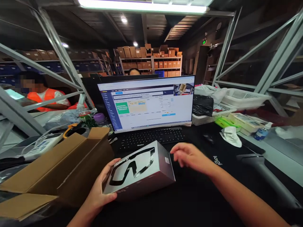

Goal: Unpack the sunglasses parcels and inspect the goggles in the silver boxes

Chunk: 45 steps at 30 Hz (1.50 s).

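My left hand (98, 192) grips a white product box (132, 167) by its left end, thumb on the near side and fingers along the far side. Black frame-like artwork covers the top face, with some lettering. A small pale label sits on the box's right end, and the box is tilted over the black desk mat. My right hand (186, 154) hovers just right of that end, loosely curled with its fingers apart and nothing in them. To the left of the box stands an open cardboard carton (68, 167), its flaps spread.
Behind the box are a keyboard (151, 137) and a lit monitor (146, 104). At right lie a barcode scanner (267, 173), a mouse (208, 138), a white cloth (231, 136), a spray bottle (262, 131) and white baskets (246, 97). A person in an orange vest (44, 97) sits at far left.
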Motion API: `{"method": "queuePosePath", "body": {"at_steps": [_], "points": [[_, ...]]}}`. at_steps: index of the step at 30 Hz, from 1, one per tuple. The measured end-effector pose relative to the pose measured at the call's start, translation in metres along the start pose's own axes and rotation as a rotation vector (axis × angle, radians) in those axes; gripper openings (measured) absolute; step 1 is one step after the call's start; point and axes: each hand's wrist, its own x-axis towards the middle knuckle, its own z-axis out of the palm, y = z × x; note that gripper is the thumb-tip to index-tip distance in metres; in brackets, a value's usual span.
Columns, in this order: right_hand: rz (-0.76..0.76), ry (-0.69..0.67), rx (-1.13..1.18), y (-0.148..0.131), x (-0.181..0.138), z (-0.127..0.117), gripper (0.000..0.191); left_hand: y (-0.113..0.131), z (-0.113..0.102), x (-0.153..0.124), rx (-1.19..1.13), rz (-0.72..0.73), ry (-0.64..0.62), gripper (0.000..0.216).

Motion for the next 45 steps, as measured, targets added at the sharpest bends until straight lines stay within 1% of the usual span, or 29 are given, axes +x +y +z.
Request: {"method": "queuePosePath", "body": {"at_steps": [1, 2, 4, 6, 8, 13, 16, 19, 21, 23, 25, 29, 33, 37, 39, 42, 45], "points": [[0.025, -0.105, 0.102, -0.004, -0.004, 0.009, 0.033, -0.002, 0.001, 0.000, 0.050, 0.015, 0.001, 0.123], [0.059, -0.181, 0.179, -0.006, -0.007, 0.018, 0.036, -0.003, 0.001, 0.001, 0.089, 0.027, 0.000, 0.121], [0.145, -0.253, 0.251, -0.004, -0.010, 0.029, 0.043, -0.005, 0.002, 0.002, 0.139, 0.046, -0.001, 0.116], [0.207, -0.312, 0.345, 0.002, -0.008, 0.034, 0.048, -0.004, 0.002, 0.002, 0.164, 0.056, 0.000, 0.114], [0.237, -0.334, 0.417, 0.007, -0.006, 0.035, 0.051, -0.002, 0.003, 0.002, 0.184, 0.064, 0.006, 0.112], [0.245, -0.253, 0.432, 0.013, 0.001, 0.045, 0.049, -0.003, 0.005, 0.003, 0.195, 0.066, 0.023, 0.110], [0.207, -0.134, 0.457, 0.020, 0.007, 0.055, 0.047, -0.007, 0.004, 0.005, 0.158, 0.062, 0.024, 0.108], [0.189, -0.025, 0.436, 0.029, 0.010, 0.058, 0.043, -0.012, -0.002, 0.009, 0.204, 0.076, -0.008, 0.104], [0.189, 0.022, 0.411, 0.033, 0.007, 0.053, 0.040, -0.015, -0.008, 0.012, 0.246, 0.086, -0.063, 0.100], [0.193, 0.057, 0.388, 0.036, 0.002, 0.042, 0.037, -0.017, -0.012, 0.015, 0.268, 0.078, -0.117, 0.097], [0.203, 0.090, 0.369, 0.039, -0.005, 0.029, 0.036, -0.018, -0.014, 0.016, 0.289, 0.067, -0.144, 0.096], [0.234, 0.168, 0.352, 0.048, -0.019, 0.008, 0.035, -0.023, -0.014, 0.017, 0.346, 0.075, -0.143, 0.094], [0.255, 0.273, 0.315, 0.060, -0.035, -0.004, 0.033, -0.028, -0.017, 0.015, 0.457, 0.085, -0.141, 0.096], [0.271, 0.359, 0.259, 0.071, -0.051, -0.016, 0.034, -0.026, -0.022, 0.016, 0.516, 0.141, -0.139, 0.095], [0.273, 0.390, 0.242, 0.076, -0.055, -0.021, 0.034, -0.022, -0.028, 0.015, 0.562, 0.183, -0.150, 0.092], [0.282, 0.417, 0.227, 0.085, -0.057, -0.026, 0.034, -0.013, -0.044, 0.012, 0.667, 0.261, -0.158, 0.090], [0.317, 0.369, 0.204, 0.095, -0.053, -0.026, 0.038, 0.000, -0.064, 0.004, 0.728, 0.341, -0.136, 0.092]]}}
